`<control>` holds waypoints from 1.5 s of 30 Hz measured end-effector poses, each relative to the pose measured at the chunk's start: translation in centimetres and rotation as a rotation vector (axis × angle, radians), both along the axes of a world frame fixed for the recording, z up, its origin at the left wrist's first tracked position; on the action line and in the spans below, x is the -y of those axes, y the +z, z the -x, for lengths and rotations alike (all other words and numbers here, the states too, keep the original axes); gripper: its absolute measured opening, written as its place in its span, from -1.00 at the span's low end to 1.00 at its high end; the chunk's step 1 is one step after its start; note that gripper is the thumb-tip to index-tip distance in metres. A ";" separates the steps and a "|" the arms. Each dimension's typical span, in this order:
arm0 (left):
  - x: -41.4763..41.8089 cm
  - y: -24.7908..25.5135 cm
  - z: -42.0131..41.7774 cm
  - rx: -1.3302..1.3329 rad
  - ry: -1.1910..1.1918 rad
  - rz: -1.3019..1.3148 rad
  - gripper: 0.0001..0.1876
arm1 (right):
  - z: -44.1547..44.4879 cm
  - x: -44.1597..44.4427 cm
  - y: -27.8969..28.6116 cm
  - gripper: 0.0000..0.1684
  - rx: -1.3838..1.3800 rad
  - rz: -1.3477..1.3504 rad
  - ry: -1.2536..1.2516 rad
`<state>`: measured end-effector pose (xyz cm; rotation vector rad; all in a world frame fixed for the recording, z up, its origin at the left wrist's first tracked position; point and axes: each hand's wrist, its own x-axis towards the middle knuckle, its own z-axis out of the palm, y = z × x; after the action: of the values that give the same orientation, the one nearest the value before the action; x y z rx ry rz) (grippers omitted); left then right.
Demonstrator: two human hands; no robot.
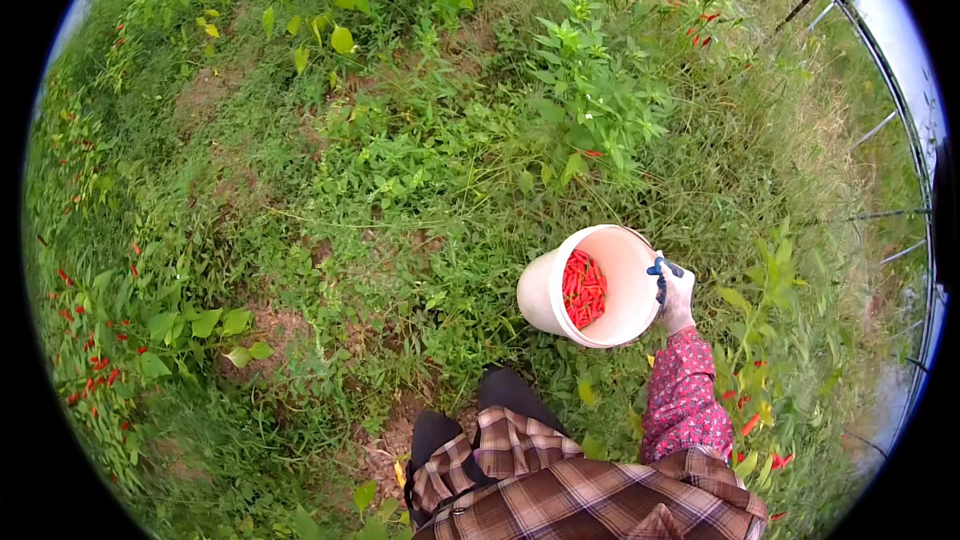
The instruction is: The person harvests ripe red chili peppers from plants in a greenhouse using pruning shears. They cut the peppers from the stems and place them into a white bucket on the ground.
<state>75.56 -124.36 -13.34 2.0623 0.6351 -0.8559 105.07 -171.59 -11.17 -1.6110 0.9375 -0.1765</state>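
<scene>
My right hand, in a white work glove with dark blue on the fingers, grips a white plastic bucket at the right side of its rim. Whether the fingers close on the rim itself or on the thin handle is hard to tell. The bucket tilts, so its open mouth shows. Inside lies a heap of small red chili peppers, gathered toward the left wall. My left hand is out of view.
Chili plants bearing red peppers grow at the left and beside my right sleeve. A leafy plant with white flowers stands ahead. Low weeds cover much of the ground, with bare soil patches. Curved frame poles run along the right.
</scene>
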 end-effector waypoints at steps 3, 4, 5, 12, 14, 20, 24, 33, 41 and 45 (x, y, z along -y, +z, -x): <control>0.6 -1.3 -1.6 -0.031 0.007 -0.012 -0.82 | -0.5 2.4 -1.6 -0.76 0.013 0.028 0.039; 0.6 -1.6 -1.4 -0.043 0.004 -0.021 -0.82 | -0.4 3.0 -2.1 -0.77 0.005 0.033 0.054; 0.4 -1.9 -1.6 -0.062 0.007 -0.026 -0.82 | 0.0 3.2 -2.9 -0.77 -0.007 0.037 0.064; -1.0 -2.4 -1.0 -0.129 0.029 -0.043 -0.83 | 0.2 2.9 -6.6 -0.83 0.035 0.039 0.049; -1.6 -2.2 0.1 -0.149 0.047 -0.046 -0.83 | 0.8 3.1 -8.3 -0.82 0.010 0.027 0.047; -4.0 -0.7 2.8 -0.220 0.093 -0.052 -0.84 | 3.0 1.4 -19.8 -0.79 -0.107 -0.084 -0.031; -5.3 -0.2 5.2 -0.264 0.139 -0.059 -0.85 | 1.1 0.0 -22.4 -0.70 -0.140 -0.119 -0.013; -10.4 2.3 9.5 -0.305 0.221 -0.055 -0.87 | -3.1 0.9 -17.2 -0.67 -0.100 -0.057 0.072; -13.0 5.2 11.4 -0.301 0.313 -0.039 -0.88 | -0.8 2.4 -18.8 -0.84 -0.083 -0.125 0.087; -14.8 4.5 13.2 -0.243 0.267 0.008 -0.88 | 1.1 2.2 -21.8 -0.85 -0.097 -0.022 0.023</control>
<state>62.38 -109.58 -8.84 1.8273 1.0120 -0.9545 103.95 -173.74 -32.94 -1.6217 0.9912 -0.0721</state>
